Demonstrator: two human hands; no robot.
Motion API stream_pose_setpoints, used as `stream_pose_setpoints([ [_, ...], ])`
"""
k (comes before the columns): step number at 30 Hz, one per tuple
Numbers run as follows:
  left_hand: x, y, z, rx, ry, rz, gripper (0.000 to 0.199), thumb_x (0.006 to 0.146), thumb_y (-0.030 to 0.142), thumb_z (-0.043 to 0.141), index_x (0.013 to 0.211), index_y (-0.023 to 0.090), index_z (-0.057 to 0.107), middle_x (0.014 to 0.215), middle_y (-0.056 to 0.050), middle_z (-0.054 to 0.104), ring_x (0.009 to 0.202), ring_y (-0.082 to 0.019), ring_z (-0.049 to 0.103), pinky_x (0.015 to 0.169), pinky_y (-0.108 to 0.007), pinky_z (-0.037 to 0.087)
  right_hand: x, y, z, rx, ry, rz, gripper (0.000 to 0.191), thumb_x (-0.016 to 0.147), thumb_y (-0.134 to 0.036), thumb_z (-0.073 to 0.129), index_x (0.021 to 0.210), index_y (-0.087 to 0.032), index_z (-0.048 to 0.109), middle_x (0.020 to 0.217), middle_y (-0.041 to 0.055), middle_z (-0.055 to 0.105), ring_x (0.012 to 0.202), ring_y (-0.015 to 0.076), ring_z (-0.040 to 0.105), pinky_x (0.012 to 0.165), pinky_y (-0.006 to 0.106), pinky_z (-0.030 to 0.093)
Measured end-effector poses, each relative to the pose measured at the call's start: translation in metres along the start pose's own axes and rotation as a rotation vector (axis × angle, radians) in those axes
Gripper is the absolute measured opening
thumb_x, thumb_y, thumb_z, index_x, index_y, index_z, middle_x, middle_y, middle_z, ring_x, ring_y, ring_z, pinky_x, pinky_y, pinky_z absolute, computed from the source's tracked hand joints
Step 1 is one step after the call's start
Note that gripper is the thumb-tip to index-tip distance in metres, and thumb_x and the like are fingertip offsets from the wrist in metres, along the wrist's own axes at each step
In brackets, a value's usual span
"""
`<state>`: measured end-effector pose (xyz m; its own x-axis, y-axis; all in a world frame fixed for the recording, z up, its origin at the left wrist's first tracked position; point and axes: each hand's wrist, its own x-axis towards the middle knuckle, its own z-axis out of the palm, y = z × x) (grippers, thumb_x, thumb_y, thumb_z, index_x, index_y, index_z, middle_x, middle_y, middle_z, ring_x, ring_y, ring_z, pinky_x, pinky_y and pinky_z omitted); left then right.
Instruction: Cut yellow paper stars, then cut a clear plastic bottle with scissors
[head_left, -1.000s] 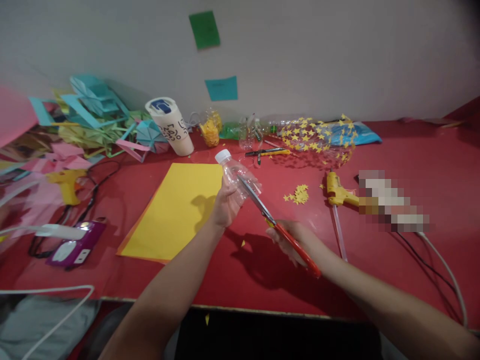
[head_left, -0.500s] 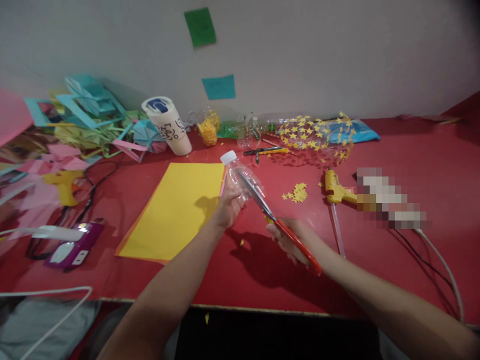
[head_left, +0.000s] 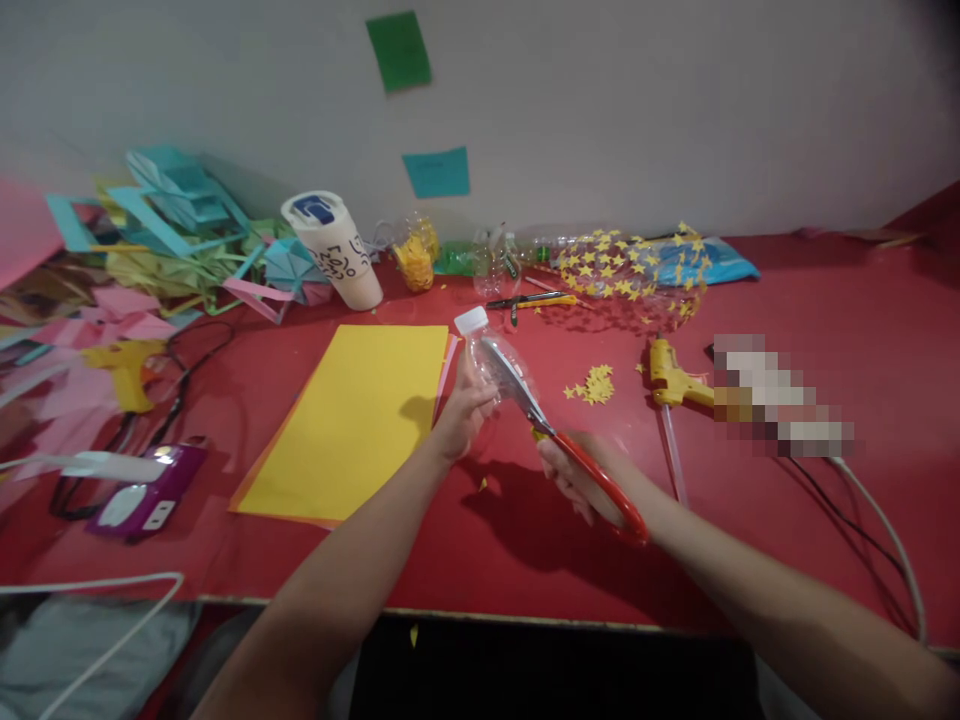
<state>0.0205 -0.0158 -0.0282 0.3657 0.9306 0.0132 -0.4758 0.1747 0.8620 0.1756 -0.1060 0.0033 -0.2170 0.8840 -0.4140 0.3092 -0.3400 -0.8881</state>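
Note:
My left hand (head_left: 465, 415) is wrapped round a clear plastic bottle (head_left: 501, 362) with a white cap, tilted above the red table. Red-handled scissors (head_left: 592, 475) are gripped in my right hand (head_left: 574, 480), their blades lying across the bottle's near side. Whether the blades cut into the plastic cannot be made out. A small bit of yellow shows by the scissors' pivot. Left of the bottle lies a stack of yellow paper (head_left: 352, 420). To its right is a small pile of yellow stars (head_left: 598, 385).
A yellow glue gun (head_left: 667, 375) lies at right, another (head_left: 127, 372) at left near a purple power strip (head_left: 150, 490). A white cup (head_left: 337, 250), a star-covered clear bottle (head_left: 615, 265) and folded coloured paper (head_left: 180, 220) stand along the back.
The capped end of the bottle has shifted slightly right and down with my left hand. The scissors have moved a little to the right, still across the bottle.

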Motion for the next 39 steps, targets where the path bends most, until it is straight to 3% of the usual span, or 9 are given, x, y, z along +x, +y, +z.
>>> stream_pose_setpoints([
  [15, 0.002, -0.001, -0.009, 0.033, -0.060, 0.048, 0.079, 0.064, 0.031, 0.070, 0.138, 0.033, 0.043, 0.116, -0.004, 0.068, 0.121, -0.029, 0.060, 0.106, -0.049, 0.042, -0.001, -0.008, 0.001, 0.008, 0.028, 0.069, 0.055, 0.073, -0.076, 0.053, 0.061, -0.024, 0.039, 0.038, -0.0105, 0.033, 0.026, 0.0067, 0.037, 0.028, 0.019, 0.030],
  [21, 0.001, 0.006, -0.004, 0.029, -0.022, 0.029, 0.089, 0.058, 0.033, 0.072, 0.141, 0.034, 0.040, 0.124, -0.005, 0.066, 0.127, -0.033, 0.055, 0.110, -0.053, 0.038, -0.001, -0.008, -0.002, -0.009, 0.024, 0.065, 0.052, 0.079, -0.071, 0.052, 0.061, -0.023, 0.041, 0.037, -0.0097, 0.035, 0.027, 0.0076, 0.042, 0.029, 0.019, 0.031],
  [25, 0.000, 0.008, -0.002, 0.027, -0.033, 0.044, 0.090, 0.058, 0.041, 0.079, 0.139, 0.033, 0.042, 0.121, -0.006, 0.067, 0.124, -0.034, 0.058, 0.107, -0.052, 0.041, -0.001, -0.008, -0.003, -0.001, 0.034, 0.092, 0.055, 0.075, -0.075, 0.054, 0.063, -0.023, 0.041, 0.036, -0.0109, 0.034, 0.025, 0.0065, 0.037, 0.029, 0.020, 0.030],
  [29, -0.001, 0.008, 0.001, 0.030, -0.011, 0.037, 0.082, 0.063, 0.051, 0.080, 0.136, 0.035, 0.045, 0.114, -0.006, 0.069, 0.120, -0.033, 0.061, 0.103, -0.050, 0.045, 0.000, -0.007, -0.005, 0.020, -0.028, 0.023, 0.060, 0.073, -0.082, 0.050, 0.066, -0.023, 0.045, 0.036, -0.0107, 0.037, 0.027, 0.0072, 0.039, 0.033, 0.022, 0.036],
  [34, 0.001, 0.008, 0.000, -0.041, 0.040, 0.032, 0.079, 0.062, 0.048, 0.084, 0.131, 0.033, 0.048, 0.111, -0.006, 0.069, 0.123, -0.033, 0.060, 0.104, -0.049, 0.045, -0.001, -0.010, -0.012, -0.001, -0.102, -0.043, 0.059, 0.076, -0.080, 0.052, 0.068, -0.022, 0.048, 0.039, -0.0096, 0.040, 0.032, 0.0073, 0.042, 0.042, 0.025, 0.041],
  [39, 0.008, 0.015, -0.009, -0.118, 0.135, 0.066, 0.056, 0.065, 0.051, 0.080, 0.112, 0.029, 0.059, 0.105, -0.004, 0.070, 0.123, -0.031, 0.060, 0.105, -0.047, 0.046, -0.003, -0.012, -0.017, -0.080, -0.112, -0.107, 0.059, 0.075, -0.081, 0.054, 0.069, -0.022, 0.047, 0.043, -0.0084, 0.042, 0.038, 0.0087, 0.044, 0.049, 0.028, 0.041],
])
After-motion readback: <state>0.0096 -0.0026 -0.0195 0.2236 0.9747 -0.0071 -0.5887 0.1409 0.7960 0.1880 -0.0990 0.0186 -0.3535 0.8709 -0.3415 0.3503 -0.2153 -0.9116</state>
